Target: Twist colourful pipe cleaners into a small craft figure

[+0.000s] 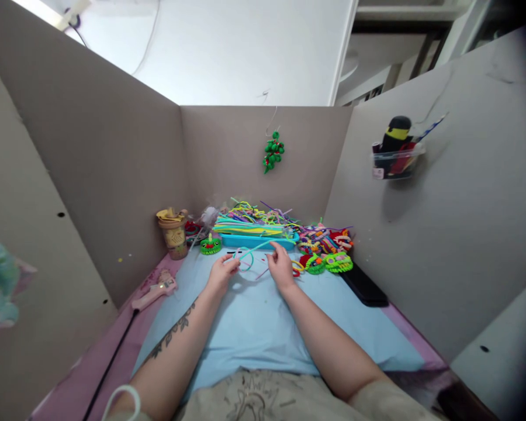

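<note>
Over the light blue cloth (263,321), my left hand (223,272) pinches a turquoise pipe cleaner (256,248), curled into a loop near those fingers. The other end of the strand reaches my right hand (280,263), whose thumb and forefinger are closed at it. A thin pink-purple piece shows inside the loop, and a purple stem (262,273) lies between the hands. Just right of my right hand are red and yellow loops (297,269) and green fuzzy pieces (338,262) with eye-like spots.
Behind the hands stands a blue tray (258,241) heaped with pipe cleaners. A tan cup (174,234) and a pink glue gun (155,294) are at left. A black flat case (363,285) lies at right. Grey panels enclose three sides; a clear bin (397,164) hangs on the right one.
</note>
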The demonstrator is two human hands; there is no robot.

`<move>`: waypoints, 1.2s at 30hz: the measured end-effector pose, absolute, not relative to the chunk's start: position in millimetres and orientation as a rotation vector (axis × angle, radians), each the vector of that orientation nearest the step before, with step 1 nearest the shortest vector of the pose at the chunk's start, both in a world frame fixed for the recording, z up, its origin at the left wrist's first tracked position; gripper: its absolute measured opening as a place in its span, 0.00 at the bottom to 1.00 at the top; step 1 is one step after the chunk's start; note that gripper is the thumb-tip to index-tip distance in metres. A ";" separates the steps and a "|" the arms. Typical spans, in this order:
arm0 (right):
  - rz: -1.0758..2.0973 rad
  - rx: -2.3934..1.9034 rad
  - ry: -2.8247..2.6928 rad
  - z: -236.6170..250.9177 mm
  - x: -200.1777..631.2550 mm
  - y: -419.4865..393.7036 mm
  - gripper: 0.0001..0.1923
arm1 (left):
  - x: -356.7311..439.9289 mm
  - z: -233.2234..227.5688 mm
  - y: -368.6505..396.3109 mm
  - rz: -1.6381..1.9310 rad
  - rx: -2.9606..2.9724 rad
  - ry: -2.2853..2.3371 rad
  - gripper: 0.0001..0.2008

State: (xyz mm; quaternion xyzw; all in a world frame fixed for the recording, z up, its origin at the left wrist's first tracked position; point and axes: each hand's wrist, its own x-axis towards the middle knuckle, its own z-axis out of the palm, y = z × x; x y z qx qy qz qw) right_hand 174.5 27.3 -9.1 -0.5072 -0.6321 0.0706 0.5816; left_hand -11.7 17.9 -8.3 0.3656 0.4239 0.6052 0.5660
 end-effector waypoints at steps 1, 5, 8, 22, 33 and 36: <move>0.137 -1.217 -1.505 -10.5 179.0 30.6 0.14 | -12.5 -8.2 18.1 1.409 0.855 0.986 0.25; 0.090 -1.270 -1.548 -16.6 188.8 40.3 0.11 | -13.4 -7.4 16.6 1.379 0.856 0.947 0.25; 0.052 -1.250 -1.473 -16.9 187.3 40.0 0.18 | -12.3 -5.6 14.2 1.371 0.867 0.948 0.26; -0.010 -1.282 -1.454 -9.5 187.2 35.6 0.14 | -10.5 -3.0 7.1 1.288 0.992 0.905 0.26; -0.087 -1.361 -1.467 -11.6 194.9 40.5 0.14 | -11.3 -5.7 10.3 1.296 1.025 0.929 0.26; -0.111 -1.402 -1.449 -13.6 200.3 45.8 0.14 | -13.2 -6.8 13.4 1.329 1.008 0.917 0.27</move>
